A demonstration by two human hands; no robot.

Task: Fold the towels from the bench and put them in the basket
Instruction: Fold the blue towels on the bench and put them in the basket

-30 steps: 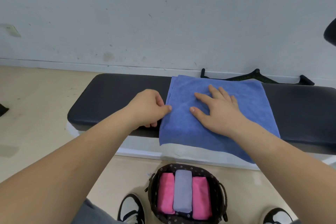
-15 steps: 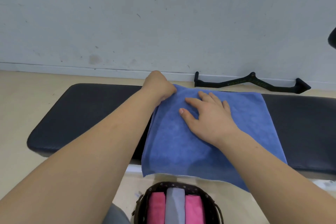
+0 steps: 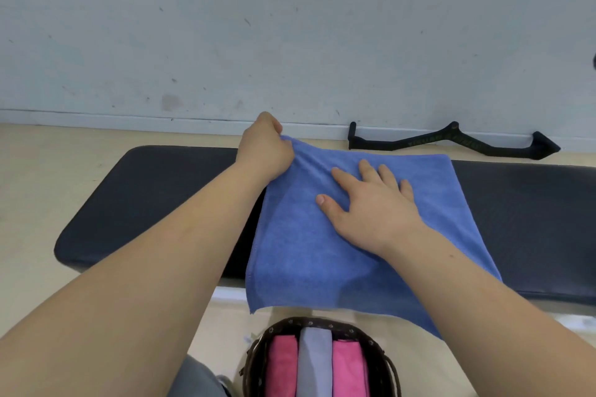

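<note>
Pinching the far left corner of the blue towel (image 3: 322, 251) with our left hand (image 3: 264, 151), we are pressing our flat right hand (image 3: 371, 203) on its middle; it is lying across the bench (image 3: 145, 196), just past the basket (image 3: 283, 323).

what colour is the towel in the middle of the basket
Light grey-lavender, the middle towel sits between two pink ones in the basket; the head view shows it.

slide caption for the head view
Left hand grips far corner of blue towel on bench; right hand presses it flat

left hand (image 3: 265, 151) pinching blue towel (image 3: 325, 255) corner — right hand (image 3: 371, 206) flat on it
</note>
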